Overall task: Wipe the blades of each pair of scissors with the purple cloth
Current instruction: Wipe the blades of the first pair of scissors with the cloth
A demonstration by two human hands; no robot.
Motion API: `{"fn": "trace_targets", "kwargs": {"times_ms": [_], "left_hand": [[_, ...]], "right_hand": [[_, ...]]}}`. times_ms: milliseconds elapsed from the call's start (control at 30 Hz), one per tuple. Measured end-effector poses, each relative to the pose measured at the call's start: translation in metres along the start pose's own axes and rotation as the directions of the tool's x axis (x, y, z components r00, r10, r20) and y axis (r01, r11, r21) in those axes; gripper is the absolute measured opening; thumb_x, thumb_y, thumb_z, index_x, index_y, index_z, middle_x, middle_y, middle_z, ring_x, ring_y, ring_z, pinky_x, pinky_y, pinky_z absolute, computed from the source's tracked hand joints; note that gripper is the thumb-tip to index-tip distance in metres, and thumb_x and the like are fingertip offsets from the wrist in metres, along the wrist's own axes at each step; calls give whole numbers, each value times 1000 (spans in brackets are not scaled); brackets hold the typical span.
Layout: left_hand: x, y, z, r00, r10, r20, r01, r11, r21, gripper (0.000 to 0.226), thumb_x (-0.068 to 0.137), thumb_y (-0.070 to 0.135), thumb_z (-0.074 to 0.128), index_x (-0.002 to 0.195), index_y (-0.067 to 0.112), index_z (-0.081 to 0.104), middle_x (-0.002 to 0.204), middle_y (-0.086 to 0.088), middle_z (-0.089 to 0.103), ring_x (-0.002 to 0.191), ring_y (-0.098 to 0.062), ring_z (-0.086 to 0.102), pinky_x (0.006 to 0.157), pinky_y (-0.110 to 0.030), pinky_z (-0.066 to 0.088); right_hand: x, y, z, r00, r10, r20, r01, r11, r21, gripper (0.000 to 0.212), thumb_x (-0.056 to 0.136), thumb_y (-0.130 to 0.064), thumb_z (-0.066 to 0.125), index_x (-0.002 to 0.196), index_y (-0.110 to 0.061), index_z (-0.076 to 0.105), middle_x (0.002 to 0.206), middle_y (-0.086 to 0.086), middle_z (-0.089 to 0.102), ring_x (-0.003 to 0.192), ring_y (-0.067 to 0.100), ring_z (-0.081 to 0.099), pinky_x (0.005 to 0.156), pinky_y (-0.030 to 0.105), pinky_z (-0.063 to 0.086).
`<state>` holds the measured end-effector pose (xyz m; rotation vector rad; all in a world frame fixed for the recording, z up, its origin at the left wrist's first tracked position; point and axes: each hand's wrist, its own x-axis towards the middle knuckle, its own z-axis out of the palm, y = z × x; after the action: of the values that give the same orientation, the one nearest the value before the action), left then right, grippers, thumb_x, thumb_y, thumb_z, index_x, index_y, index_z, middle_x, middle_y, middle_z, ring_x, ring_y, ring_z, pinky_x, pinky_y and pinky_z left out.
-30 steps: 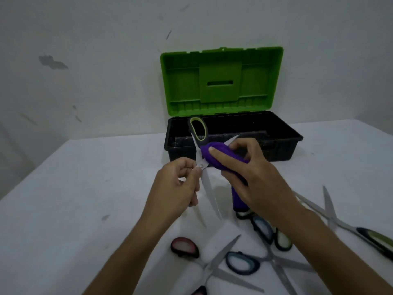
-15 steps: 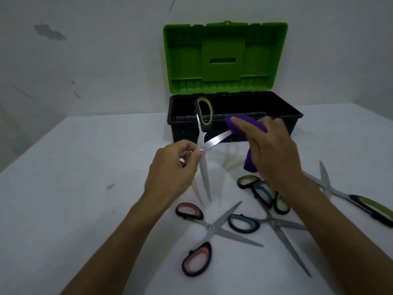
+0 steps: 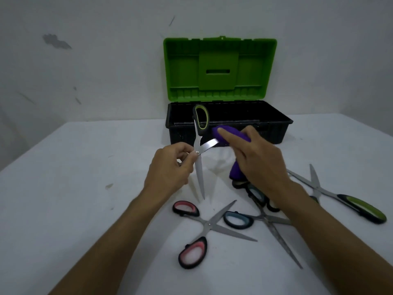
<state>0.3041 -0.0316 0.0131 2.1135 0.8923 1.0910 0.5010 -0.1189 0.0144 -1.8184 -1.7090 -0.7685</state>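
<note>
The left hand (image 3: 170,167) is above the middle of the tabletop (image 3: 74,188), its fingers pinched on the held scissors (image 3: 198,158) at the pivot. These scissors are spread open: one blade points down toward the tabletop, its tip just above the surface, and a green-and-black handle loop stands up in front of the toolbox (image 3: 225,126). The other blade angles up to the right, and its tip disappears into the cloth (image 3: 230,136).

The right hand (image 3: 261,160) grips the purple cloth, bunched over that blade tip with the forefinger laid along it; a tail of cloth hangs below the palm. The toolbox sits at the back edge, black tray open, green lid upright against the wall.

Toward the front edge, the pink scissors (image 3: 204,227) lie open on the tabletop. Just right of them the blue scissors (image 3: 265,220) lie open too, partly under the right forearm, with another pair's dark loops beside them. Near the right edge, the green scissors (image 3: 331,194) lie open, handles to the right.
</note>
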Motion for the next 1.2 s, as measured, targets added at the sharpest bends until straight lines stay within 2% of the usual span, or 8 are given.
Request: {"fn": "trace_targets", "kwargs": {"times_ms": [67, 233, 433, 500, 667, 833, 1033, 1200], "left_hand": [[-1, -2, 3, 1000, -6, 1, 6, 1000, 5, 14, 95, 30, 62, 88, 19, 68, 58, 8, 63, 39, -13, 58, 48, -32, 52], [-3, -1, 5, 994, 95, -44, -92, 993, 76, 15, 95, 30, 61, 95, 17, 69, 64, 12, 63, 49, -5, 60, 51, -29, 53], [3, -9, -5, 990, 97, -99, -89, 993, 81, 13, 94, 30, 62, 91, 19, 69, 59, 10, 62, 47, -2, 58, 53, -40, 57], [0, -9, -2, 992, 96, -83, -86, 989, 119, 15, 95, 32, 61, 95, 20, 69, 64, 11, 64, 49, -2, 59, 54, -36, 57], [-5, -9, 3, 991, 136, -13, -129, 965, 230, 20, 94, 32, 60, 105, 18, 69, 77, 9, 66, 65, -10, 65, 61, -21, 49], [-2, -9, 1, 979, 201, -18, -187, 937, 295, 21, 95, 36, 59, 106, 22, 70, 78, 9, 69, 69, -9, 67, 67, -28, 57], [0, -15, -3, 997, 68, -47, -50, 952, 303, 20, 95, 42, 56, 102, 27, 68, 75, 10, 69, 74, -12, 67, 67, -35, 55], [4, -16, -2, 992, 103, -73, -81, 961, 263, 16, 95, 38, 58, 98, 26, 68, 71, 10, 68, 66, -11, 65, 65, -39, 57]], "right_hand": [[0, 7, -4, 998, 45, -54, -45, 999, -2, 47, 95, -18, 57, 140, -30, 51, 101, 9, 53, 61, 22, 50, 44, 27, 40], [-7, -11, 3, 973, -209, 101, 203, 977, 70, 47, 97, -29, 38, 143, -37, 39, 105, 6, 54, 70, 17, 53, 48, 32, 49], [4, 15, -3, 989, 124, -82, -121, 992, 36, 47, 96, -22, 55, 142, -30, 48, 98, 7, 53, 57, 19, 47, 43, 30, 44], [0, 8, -6, 994, 75, -79, -71, 996, 59, 47, 97, -25, 51, 144, -30, 45, 101, 6, 51, 59, 17, 46, 44, 31, 46], [-2, -34, 9, 975, -122, 185, 109, 991, 78, 62, 96, -25, 55, 144, -44, 21, 106, 5, 53, 68, 20, 54, 51, 38, 52], [-2, -28, 5, 993, 1, 119, -9, 998, 60, 45, 99, -34, 35, 143, -42, 34, 94, 1, 53, 60, 15, 46, 47, 30, 42], [-2, -8, 6, 972, 208, 111, -213, 976, 43, 44, 101, -29, 43, 144, -37, 42, 98, 0, 53, 61, 17, 44, 52, 27, 33], [-7, -31, 6, 994, -64, 92, 54, 994, 100, 45, 98, -33, 40, 143, -29, 45, 94, -1, 52, 60, 9, 39, 47, 12, 26]]}}
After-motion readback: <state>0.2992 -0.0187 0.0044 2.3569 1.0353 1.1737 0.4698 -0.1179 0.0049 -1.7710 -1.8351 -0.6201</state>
